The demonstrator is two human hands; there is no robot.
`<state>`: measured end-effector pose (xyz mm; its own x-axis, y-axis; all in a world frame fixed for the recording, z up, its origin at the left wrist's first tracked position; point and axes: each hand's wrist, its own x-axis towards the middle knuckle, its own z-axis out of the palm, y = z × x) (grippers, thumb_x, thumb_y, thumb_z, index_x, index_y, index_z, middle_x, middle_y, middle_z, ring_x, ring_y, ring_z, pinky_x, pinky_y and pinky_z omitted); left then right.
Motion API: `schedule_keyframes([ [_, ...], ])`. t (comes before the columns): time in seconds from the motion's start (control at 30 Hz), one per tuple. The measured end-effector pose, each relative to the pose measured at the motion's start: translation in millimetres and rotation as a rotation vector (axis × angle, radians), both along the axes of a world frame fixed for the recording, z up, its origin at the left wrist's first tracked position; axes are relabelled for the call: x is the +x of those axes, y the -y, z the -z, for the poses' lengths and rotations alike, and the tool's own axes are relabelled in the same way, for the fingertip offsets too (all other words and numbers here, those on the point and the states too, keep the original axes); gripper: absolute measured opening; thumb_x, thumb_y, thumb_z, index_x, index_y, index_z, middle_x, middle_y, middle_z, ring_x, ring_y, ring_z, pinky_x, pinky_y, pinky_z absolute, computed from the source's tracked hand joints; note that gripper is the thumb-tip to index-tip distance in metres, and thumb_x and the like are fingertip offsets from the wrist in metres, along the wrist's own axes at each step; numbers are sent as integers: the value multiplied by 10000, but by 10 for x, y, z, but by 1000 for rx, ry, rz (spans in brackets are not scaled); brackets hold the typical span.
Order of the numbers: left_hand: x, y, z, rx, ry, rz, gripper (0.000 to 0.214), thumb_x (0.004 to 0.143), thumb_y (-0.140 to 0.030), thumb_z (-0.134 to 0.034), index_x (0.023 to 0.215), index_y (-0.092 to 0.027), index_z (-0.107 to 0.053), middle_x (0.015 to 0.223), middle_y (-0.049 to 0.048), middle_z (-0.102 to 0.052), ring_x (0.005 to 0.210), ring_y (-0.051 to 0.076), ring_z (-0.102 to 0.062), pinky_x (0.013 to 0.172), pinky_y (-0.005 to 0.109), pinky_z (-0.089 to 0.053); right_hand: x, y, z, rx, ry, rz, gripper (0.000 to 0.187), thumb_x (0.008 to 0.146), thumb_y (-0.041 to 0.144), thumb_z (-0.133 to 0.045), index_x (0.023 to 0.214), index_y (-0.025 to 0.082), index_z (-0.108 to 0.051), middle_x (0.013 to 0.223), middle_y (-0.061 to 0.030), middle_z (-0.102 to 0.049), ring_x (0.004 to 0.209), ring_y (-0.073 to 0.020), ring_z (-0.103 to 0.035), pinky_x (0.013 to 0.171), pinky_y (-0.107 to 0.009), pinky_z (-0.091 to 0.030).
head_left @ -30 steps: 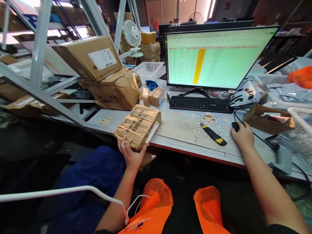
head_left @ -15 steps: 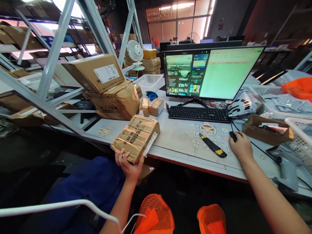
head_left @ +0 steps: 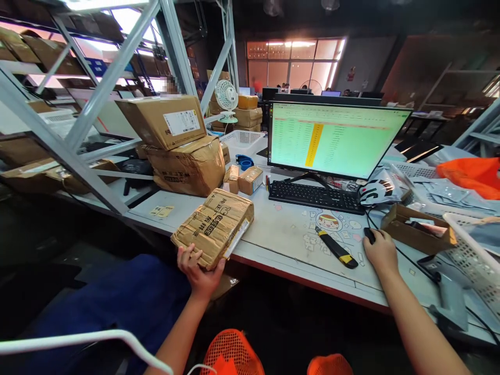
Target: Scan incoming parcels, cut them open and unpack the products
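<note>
My left hand [head_left: 200, 268] grips the near corner of a taped cardboard box [head_left: 214, 225], fingers on top and thumb at the side. The box lies at the desk's front edge, its near end jutting over. On the right, my right hand [head_left: 380, 253] is curled over a black computer mouse [head_left: 369, 235]. A black and yellow utility knife [head_left: 336, 248] rests on the desk mat between my hands. Behind it are a black keyboard [head_left: 315, 196] and a monitor [head_left: 336, 136] showing a spreadsheet with one yellow column.
Two larger cartons [head_left: 187, 164] are stacked at the left beside a metal rack frame [head_left: 113, 83]. Small boxes [head_left: 250, 180] stand behind the held box. At right are an open cardboard tray [head_left: 417, 229], a grey barcode scanner [head_left: 451, 302] and white baskets [head_left: 474, 260].
The monitor has switched from a panel of news tiles beside a sheet to a full spreadsheet. The view has tilted up slightly. Both hands keep their holds.
</note>
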<state>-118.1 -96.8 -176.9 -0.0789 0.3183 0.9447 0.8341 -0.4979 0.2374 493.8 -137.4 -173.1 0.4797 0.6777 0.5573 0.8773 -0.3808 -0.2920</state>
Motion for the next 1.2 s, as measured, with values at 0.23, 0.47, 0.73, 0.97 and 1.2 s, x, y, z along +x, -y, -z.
schedule_keyframes([
  [0.23,-20,-4,67,-40,33,-1,637,849,-519,-830,1267,-222,-453,1411,201,-482,1522,450,-357,1231,733,-319,59,-29,55,17,11,-40,562,922,416,-514,1304,64,-728,1345,-261,-655,1271,-394,-613,1143,-544,-488],
  [0.47,-43,-10,63,-80,80,6,644,836,-582,-833,1236,-215,-486,1367,200,-516,1502,454,-390,1223,719,-340,46,-47,51,-1,23,-34,514,932,368,-514,1297,76,-729,1346,-254,-654,1267,-381,-613,1138,-535,-487],
  [0.73,-66,18,24,-44,22,0,647,846,-542,-849,1283,-206,-511,1386,209,-538,1504,450,-410,1222,698,-354,6,-34,30,-8,17,-20,502,921,359,-506,1291,101,-727,1348,-233,-655,1250,-365,-611,1126,-511,-485],
  [0.97,-127,-8,56,-99,55,22,651,816,-576,-856,1247,-215,-528,1370,198,-551,1490,455,-422,1230,693,-333,4,-48,5,-39,14,-2,519,933,367,-498,1307,85,-720,1366,-245,-650,1264,-376,-608,1118,-509,-486],
  [1.2,-117,3,35,-86,88,57,652,799,-564,-878,1226,-214,-532,1362,196,-558,1479,462,-421,1232,715,-304,3,-53,17,-27,15,-1,486,927,349,-523,1298,111,-727,1366,-228,-652,1242,-368,-617,1111,-502,-489],
])
